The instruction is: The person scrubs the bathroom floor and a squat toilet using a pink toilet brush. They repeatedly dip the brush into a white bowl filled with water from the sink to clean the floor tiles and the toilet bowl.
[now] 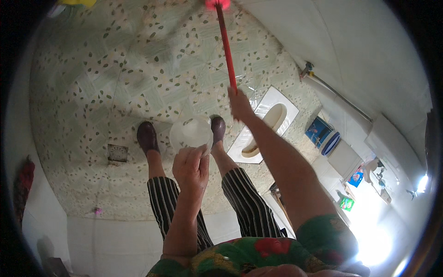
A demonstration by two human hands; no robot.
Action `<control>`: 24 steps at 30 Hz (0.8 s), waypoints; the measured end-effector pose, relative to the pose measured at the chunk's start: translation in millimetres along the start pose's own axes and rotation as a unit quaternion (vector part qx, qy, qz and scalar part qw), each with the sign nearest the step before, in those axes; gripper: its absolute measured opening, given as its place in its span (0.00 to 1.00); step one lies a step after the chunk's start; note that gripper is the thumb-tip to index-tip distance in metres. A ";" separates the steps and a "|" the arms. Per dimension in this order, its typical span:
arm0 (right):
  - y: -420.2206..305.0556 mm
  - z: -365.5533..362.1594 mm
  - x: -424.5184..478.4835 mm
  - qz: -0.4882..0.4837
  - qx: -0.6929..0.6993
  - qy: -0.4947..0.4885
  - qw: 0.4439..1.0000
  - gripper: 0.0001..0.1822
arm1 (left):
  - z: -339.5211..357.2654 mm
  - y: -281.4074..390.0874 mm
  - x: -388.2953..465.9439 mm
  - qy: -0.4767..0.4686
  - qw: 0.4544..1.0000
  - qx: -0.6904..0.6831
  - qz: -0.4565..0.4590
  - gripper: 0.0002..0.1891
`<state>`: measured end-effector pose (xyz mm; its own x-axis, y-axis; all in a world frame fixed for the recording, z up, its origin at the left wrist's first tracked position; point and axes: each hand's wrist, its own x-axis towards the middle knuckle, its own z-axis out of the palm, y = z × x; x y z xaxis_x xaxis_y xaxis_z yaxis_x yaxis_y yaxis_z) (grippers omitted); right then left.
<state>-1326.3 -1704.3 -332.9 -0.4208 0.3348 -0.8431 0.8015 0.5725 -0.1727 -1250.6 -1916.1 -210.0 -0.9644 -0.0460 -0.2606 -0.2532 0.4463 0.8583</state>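
Observation:
My left hand [191, 168] grips the edge or handle of a translucent plastic dipper [190, 133], held in front of my legs above the tiled floor [145, 76]. The dipper's contents cannot be made out. My right hand [240, 106] is closed around the lower end of a red long handle [226, 48], which reaches away from me toward the top of the view. At its far end is a pinkish-red head [218, 4], partly cut off by the frame. A white squat toilet [291, 109] is set in the floor beside my right forearm, which covers part of it.
Between the left wall and my shoe [147, 135] lies a square floor drain [117, 153]. A blue bucket [318, 131] stands by the right wall, below a pipe with a valve [306, 69]. Something yellow [79, 2] shows at top left. Wet, shiny tiles lie near the toilet.

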 end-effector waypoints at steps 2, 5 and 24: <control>-71.6 -14.6 14.6 -0.001 -0.020 0.007 1.000 0.28 | 0.6 -3.7 2.0 0.005 1.000 0.003 0.005 0.10; -70.5 -35.4 56.8 -0.128 -0.132 0.078 0.980 0.27 | 1.9 0.3 8.1 -0.004 1.000 0.008 0.024 0.10; 90.4 62.9 -34.7 -0.037 -0.067 0.023 0.997 0.21 | -28.1 -15.0 11.3 0.028 0.998 -0.009 -0.047 0.10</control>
<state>-1212.5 -1711.3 -351.3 -0.4981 0.3202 -0.8058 0.7048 0.6909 -0.1611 -1259.9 -1948.4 -213.4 -0.9392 -0.1372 -0.3149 -0.3430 0.4218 0.8393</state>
